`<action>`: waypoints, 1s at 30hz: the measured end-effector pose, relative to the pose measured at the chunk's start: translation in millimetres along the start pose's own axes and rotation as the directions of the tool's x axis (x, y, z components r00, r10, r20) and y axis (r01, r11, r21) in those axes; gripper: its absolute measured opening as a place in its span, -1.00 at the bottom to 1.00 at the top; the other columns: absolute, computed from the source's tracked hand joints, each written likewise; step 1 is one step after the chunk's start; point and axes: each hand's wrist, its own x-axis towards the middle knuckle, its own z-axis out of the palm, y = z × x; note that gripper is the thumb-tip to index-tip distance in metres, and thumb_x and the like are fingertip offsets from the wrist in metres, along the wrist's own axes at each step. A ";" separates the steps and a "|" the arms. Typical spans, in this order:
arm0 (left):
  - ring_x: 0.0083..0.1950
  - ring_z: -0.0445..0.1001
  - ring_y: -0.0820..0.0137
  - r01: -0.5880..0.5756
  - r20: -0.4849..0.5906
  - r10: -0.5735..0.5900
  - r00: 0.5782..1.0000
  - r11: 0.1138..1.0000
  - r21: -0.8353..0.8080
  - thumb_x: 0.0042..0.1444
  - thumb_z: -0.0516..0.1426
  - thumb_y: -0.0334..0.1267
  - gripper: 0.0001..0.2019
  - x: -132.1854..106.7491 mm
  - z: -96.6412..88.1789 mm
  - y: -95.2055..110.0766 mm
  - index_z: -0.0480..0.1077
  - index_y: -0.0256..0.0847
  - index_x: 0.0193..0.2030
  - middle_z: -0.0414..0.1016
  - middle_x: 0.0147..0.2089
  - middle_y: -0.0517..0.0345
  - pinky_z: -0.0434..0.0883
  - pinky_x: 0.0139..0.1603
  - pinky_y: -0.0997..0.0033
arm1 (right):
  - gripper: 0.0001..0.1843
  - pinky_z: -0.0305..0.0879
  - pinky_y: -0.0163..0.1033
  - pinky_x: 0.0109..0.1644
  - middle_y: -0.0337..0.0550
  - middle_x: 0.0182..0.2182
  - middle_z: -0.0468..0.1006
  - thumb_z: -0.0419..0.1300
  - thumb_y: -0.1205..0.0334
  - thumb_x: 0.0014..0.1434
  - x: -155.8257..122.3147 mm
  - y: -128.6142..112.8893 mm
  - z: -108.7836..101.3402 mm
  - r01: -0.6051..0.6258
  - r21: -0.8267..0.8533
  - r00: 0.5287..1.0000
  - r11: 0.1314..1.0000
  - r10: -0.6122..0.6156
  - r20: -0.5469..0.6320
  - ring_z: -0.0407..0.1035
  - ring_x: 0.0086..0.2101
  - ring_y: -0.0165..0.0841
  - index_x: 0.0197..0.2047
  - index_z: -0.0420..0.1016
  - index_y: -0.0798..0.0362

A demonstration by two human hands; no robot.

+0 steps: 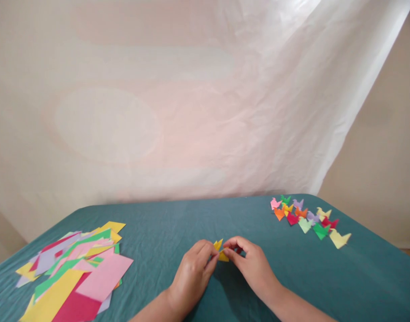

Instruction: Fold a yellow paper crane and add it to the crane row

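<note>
Our left hand [193,272] and right hand [250,264] pinch a small yellow fold [221,250] between fingertips, low over the middle of the teal desk [164,228]. Loose sheets [77,273] lie far left; finished figures [307,219] cluster far right.

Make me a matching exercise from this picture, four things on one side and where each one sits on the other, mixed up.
Things:
1. loose paper sheets
2. folded paper figures
3. small yellow piece
4. white backdrop

Places:
A. hanging behind the table
B. pinched between the fingers of the left hand and right hand
C. clustered on the far right of the teal cloth
D. piled on the near left of the cloth

Pairs: 1-D, 2-C, 3-B, 4-A
</note>
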 end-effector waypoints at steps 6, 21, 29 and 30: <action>-0.19 0.40 0.38 -0.017 -0.024 0.016 1.000 0.998 -0.059 0.25 -0.02 -0.40 -0.89 -2.3 2.2 -1.0 0.30 -0.18 -0.24 0.40 -0.23 0.10 0.36 -0.14 0.41 | -0.71 0.29 -0.29 -0.23 -0.26 -0.42 0.54 0.19 0.28 0.10 -0.8 1.4 0.0 -0.023 0.059 0.999 0.998 0.026 -0.046 0.39 -0.38 -0.36 -0.06 0.42 0.02; -0.20 0.40 0.34 -0.033 0.083 0.025 0.996 0.994 0.101 0.27 -0.06 -0.42 -0.78 2.6 -5.8 2.3 0.39 -0.18 -0.14 0.43 -0.24 0.07 0.38 -0.15 0.36 | -0.91 0.27 -0.26 -0.20 -0.23 -0.40 0.54 0.18 0.33 0.14 -2.3 3.4 0.0 0.205 -0.152 0.979 0.967 -0.202 0.032 0.40 -0.32 -0.33 -0.36 0.50 0.00; -0.24 0.37 0.35 -0.056 0.103 0.044 0.994 0.992 0.114 0.27 -0.08 -0.37 -0.78 2.3 -4.9 2.8 0.38 -0.22 -0.28 0.39 -0.30 0.07 0.34 -0.17 0.35 | -0.88 0.28 -0.25 -0.20 -0.20 -0.40 0.53 0.15 0.26 0.18 -4.2 1.3 1.1 0.231 -0.159 0.973 0.960 -0.232 0.009 0.39 -0.32 -0.32 -0.37 0.49 0.00; -0.24 0.37 0.35 -0.019 0.074 0.013 0.997 0.997 0.073 0.27 -0.07 -0.36 -0.78 3.0 -5.2 2.8 0.37 -0.21 -0.28 0.40 -0.30 0.08 0.34 -0.17 0.36 | -0.87 0.29 -0.25 -0.19 -0.18 -0.37 0.54 0.12 0.24 0.21 -3.7 1.0 0.2 0.216 -0.135 0.975 0.967 -0.221 -0.020 0.40 -0.30 -0.31 -0.32 0.49 0.00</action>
